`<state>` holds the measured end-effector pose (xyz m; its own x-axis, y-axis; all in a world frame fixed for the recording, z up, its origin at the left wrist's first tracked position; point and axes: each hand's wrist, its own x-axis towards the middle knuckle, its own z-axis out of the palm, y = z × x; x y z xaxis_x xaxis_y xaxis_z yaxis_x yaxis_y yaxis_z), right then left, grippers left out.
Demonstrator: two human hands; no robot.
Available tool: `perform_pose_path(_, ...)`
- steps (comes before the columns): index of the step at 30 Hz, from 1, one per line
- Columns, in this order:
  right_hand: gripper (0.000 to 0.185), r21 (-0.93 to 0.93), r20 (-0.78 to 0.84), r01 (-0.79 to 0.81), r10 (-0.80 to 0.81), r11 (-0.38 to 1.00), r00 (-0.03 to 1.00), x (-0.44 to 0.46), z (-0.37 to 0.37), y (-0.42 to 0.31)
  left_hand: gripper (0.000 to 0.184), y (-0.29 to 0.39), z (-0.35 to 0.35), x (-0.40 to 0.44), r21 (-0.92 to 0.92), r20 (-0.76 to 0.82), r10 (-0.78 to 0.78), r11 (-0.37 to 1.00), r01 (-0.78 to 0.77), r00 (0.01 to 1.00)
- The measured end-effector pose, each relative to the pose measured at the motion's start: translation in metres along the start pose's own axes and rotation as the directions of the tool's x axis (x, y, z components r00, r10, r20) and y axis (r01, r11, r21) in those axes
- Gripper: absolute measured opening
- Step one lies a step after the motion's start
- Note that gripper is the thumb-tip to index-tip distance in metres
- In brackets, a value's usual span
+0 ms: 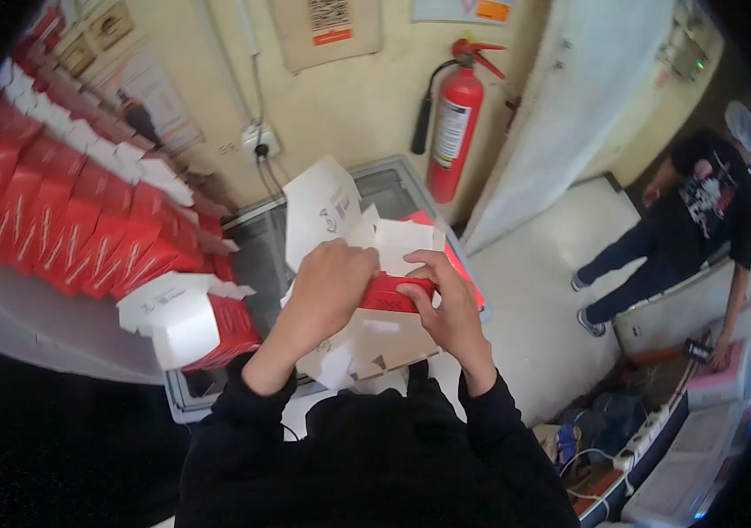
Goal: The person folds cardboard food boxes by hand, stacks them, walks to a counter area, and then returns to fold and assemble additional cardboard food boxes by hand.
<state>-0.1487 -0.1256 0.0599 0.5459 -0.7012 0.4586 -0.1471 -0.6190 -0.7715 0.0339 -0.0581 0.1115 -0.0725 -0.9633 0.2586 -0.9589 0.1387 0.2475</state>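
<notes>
Between my hands is a red-and-white cardboard box (pixel 389 295), partly folded, its white inner flaps standing up. My left hand (pixel 333 275) is closed at the box's left side, with the fingertips curled inward and partly hidden. My right hand (pixel 442 295) pinches the right side, its thumb on the red outer wall and its fingers at the inner flap. A large white flap (pixel 321 207) with dark print rises behind my left hand. Below the box lies flat, pale cardboard (pixel 384 343). Another red box with open white flaps (pixel 184 321) stands to the left of my left forearm.
Several red boxes (pixel 67 211) stand in rows at the left on a grey surface. A glass-topped chest (pixel 257 238) is under the work. A fire extinguisher (pixel 455 128) hangs on the wall. At right, a person in dark clothes (pixel 701 194) stands beside a counter.
</notes>
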Motion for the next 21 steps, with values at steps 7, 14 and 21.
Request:
perform_pose_path(7,0.034,0.008,0.054,-0.012,0.011,1.000,0.998,0.002,0.021,0.006,0.025,0.006,0.006,-0.014,0.110,0.061,0.042,0.993,-0.048,0.997)
perform_pose_path(14,0.035,0.279,0.006,-0.131,0.135,0.951,0.991,0.012,0.031,0.011,0.063,0.028,0.028,-0.030,0.274,-0.233,0.006,0.960,0.060,0.972)
perform_pose_path(21,0.061,0.340,-0.262,-0.173,0.270,0.924,0.927,0.004,0.050,0.030,0.049,-0.030,0.093,-0.060,-0.004,-0.503,-0.034,0.999,0.037,0.864)
